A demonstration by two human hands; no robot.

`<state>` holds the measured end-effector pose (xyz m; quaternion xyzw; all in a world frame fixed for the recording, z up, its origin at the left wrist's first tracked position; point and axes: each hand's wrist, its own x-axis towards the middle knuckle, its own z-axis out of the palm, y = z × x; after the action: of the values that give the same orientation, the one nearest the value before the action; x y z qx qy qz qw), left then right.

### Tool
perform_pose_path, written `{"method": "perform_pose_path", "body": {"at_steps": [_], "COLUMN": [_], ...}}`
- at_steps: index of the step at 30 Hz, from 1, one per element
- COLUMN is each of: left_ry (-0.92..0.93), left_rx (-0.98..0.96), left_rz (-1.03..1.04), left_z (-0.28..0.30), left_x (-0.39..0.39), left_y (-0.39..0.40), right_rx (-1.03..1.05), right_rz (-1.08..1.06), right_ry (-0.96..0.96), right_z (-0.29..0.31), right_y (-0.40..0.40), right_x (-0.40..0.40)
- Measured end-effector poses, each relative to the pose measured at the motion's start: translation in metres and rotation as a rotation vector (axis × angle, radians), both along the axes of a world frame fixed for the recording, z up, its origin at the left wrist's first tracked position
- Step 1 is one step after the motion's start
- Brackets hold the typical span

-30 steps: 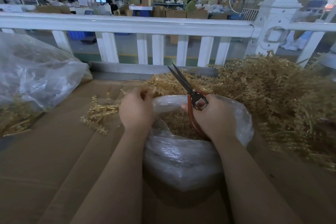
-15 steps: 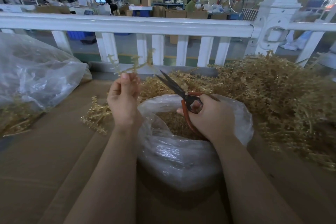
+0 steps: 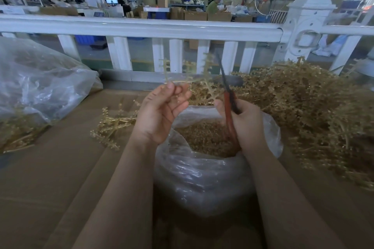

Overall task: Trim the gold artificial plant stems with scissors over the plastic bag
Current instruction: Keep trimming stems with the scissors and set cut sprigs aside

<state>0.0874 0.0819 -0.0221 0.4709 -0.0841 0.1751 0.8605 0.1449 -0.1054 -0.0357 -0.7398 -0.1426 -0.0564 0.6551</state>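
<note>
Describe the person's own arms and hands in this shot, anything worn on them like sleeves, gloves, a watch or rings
Both forearms are bare as far as the frame shows, with no sleeve edge in view. The left hand and right hand wear no gloves. No watch, bracelet or band shows on either wrist, and no ring is visible on the fingers that can be seen. The fingernails look short and unpainted.

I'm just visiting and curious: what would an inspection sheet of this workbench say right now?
Surface: brown cardboard-covered table.
Job's things: gold plastic plant sprig, blurred, raised above the open clear plastic bag that holds gold trimmings; red-handled scissors point up beside the sprig.
Clutter: large heap of gold stems at right; small bunch of gold stems at left; second clear plastic bag far left.
Grippers: left hand pinches the sprig; right hand grips the scissors.
Cables: nothing seen.
Surroundings: white railing; workshop with people and boxes behind.
</note>
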Motion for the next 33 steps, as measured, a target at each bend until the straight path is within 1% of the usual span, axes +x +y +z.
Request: {"method": "perform_pose_path", "body": {"at_steps": [2,4,8,13,19,21,24,26,28,31,33], "left_ry": [0.03,0.046,0.067,0.094,0.122,0.155,0.258,0.322,0.338,0.323,0.318], "left_rx": [0.017,0.018,0.002,0.014,0.066,0.089,0.117,0.193,0.253,0.191,0.201], "left_rz": [-0.02,-0.045,-0.053,-0.026,-0.026,-0.036,-0.068,-0.116,-0.138,-0.139,-0.19], "left_z": [-0.003,-0.006,-0.01,-0.01,-0.013,-0.013,-0.011,-0.011,-0.011,-0.012,-0.011], "left_x": [0.001,0.002,0.003,0.002,0.003,0.003,0.001,-0.001,-0.002,-0.003,-0.004], "left_y": [-0.004,-0.005,-0.004,-0.005,-0.006,-0.008,-0.011,-0.013,-0.012,-0.011,-0.01], "right_rx": [0.241,0.312,0.317,0.371,0.33,0.292,0.27,0.278,0.289,0.296,0.291], "right_rz": [0.148,0.211,0.252,0.301,0.273,0.256,0.263,0.281,0.295,0.289,0.288], "right_ry": [0.095,0.119,0.102,0.101,0.132,0.128,0.092,0.081,0.084,0.093,0.094], "right_z": [0.003,0.004,0.001,0.0,0.002,0.003,0.003,0.003,0.003,0.002,0.002], "right_y": [0.0,0.0,-0.003,-0.005,-0.004,-0.002,-0.001,-0.001,-0.001,-0.002,-0.002], "right_x": [-0.002,-0.001,0.003,0.002,0.001,0.0,-0.002,-0.002,-0.002,-0.002,-0.002]}}
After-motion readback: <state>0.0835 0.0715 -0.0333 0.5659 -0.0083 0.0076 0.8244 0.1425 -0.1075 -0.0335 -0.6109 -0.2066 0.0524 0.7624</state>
